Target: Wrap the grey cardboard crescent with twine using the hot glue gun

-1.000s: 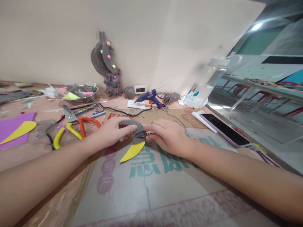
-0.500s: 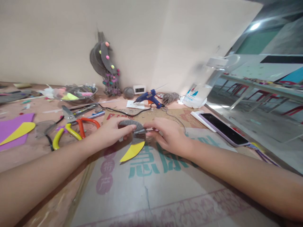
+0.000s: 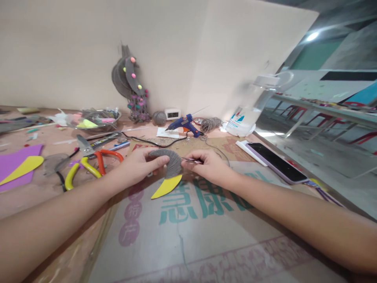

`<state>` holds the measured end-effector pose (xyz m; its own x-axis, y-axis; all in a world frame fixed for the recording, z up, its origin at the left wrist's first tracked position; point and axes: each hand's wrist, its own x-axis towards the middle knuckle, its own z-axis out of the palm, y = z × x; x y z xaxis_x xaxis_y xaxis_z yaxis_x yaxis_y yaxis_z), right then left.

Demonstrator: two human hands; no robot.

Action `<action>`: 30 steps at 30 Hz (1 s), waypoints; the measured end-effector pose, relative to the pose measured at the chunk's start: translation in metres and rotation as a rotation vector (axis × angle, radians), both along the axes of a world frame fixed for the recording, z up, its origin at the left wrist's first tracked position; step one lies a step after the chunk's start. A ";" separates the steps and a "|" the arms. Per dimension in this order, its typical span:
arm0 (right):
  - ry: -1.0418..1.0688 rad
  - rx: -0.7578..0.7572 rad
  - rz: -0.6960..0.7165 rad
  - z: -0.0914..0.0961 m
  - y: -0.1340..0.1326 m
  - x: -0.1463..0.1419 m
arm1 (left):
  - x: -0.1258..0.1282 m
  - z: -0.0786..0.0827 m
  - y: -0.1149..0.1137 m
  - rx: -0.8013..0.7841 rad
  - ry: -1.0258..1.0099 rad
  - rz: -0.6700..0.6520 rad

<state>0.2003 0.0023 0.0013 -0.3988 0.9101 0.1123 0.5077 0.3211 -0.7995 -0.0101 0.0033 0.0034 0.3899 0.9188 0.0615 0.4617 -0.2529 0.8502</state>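
My left hand [image 3: 143, 164] pinches a yellow crescent cutout [image 3: 167, 186], its upper part wound with grey yarn [image 3: 173, 164], the thumb lying on the yarn. The bare yellow tip points down and left over the cardboard. At the crescent's right edge, my right hand [image 3: 206, 164] is closed on a thin, pinkish, shiny piece [image 3: 193, 160] whose kind I cannot make out. A grey strand [image 3: 219, 146] runs from behind the right hand toward a loose bundle of grey yarn [image 3: 211, 124].
Printed cardboard [image 3: 147, 243] lies under my hands. Left are orange-and-yellow-handled pliers or scissors [image 3: 94, 161], purple sheet [image 3: 17, 161] and a dish [image 3: 94, 122]. Behind stand a blue glue gun [image 3: 185, 125], a clock [image 3: 172, 114] and a decorated grey crescent [image 3: 125, 76]. Right: phone [image 3: 275, 161], bottle [image 3: 247, 106].
The right hand has shifted slightly, and the thin piece in it shows more clearly. The crescent has turned a little, still in the left hand. The camera view has moved slightly.
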 end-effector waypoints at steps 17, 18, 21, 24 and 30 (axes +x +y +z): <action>0.054 0.205 0.042 0.002 -0.003 0.001 | 0.003 0.001 -0.003 0.071 0.106 -0.005; 0.049 0.263 0.048 0.002 -0.003 0.003 | 0.003 0.001 -0.003 0.067 0.096 -0.004; 0.027 0.417 0.050 0.005 -0.003 0.005 | 0.003 0.001 -0.002 0.047 0.070 -0.006; 0.005 0.478 0.053 0.005 -0.003 0.005 | 0.003 0.001 -0.002 0.015 0.047 -0.003; -0.003 0.274 -0.008 0.001 -0.004 0.000 | 0.003 0.001 -0.002 -0.015 0.047 -0.033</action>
